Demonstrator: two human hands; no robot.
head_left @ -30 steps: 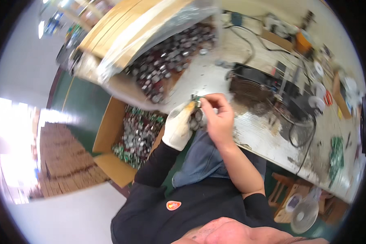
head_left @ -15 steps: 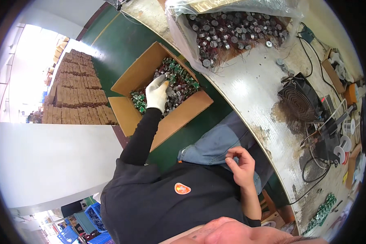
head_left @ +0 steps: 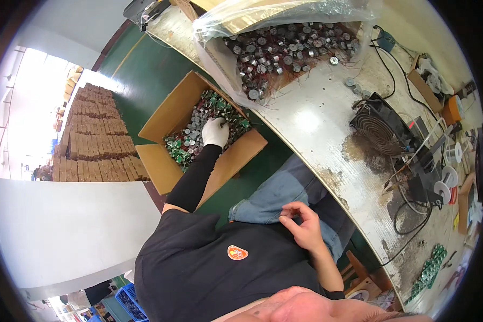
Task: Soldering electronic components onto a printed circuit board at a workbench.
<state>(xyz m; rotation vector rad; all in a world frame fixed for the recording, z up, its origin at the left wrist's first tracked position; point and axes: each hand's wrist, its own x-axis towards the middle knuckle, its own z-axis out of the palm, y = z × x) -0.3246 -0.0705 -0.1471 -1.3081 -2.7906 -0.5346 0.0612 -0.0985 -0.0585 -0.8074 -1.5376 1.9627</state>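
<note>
My left hand (head_left: 214, 133), in a white glove, reaches down into an open cardboard box (head_left: 220, 177). Its fingers are curled among a heap of small round metal motors (head_left: 194, 129) with thin red wires and green circuit boards (head_left: 180, 152). What the fingers close on is hidden by the glove and the heap. My right hand (head_left: 306, 228) is bare and hovers over my lap near the jeans. Its fingers are loosely bent, with a gap to the thumb and nothing visible between them.
A worn white workbench (head_left: 306, 145) curves along the right. On it sit a plastic-lined box (head_left: 214, 59) of similar motors, a black fan (head_left: 378, 126), cables, wire spools (head_left: 448, 177) and a pile of green boards (head_left: 428, 273). Brown stacks (head_left: 96, 134) stand at the far left.
My left hand has shifted within the box, toward its bench side, and its fingers have curled in. The view has shifted slightly. My right hand keeps nearly the same pose.
</note>
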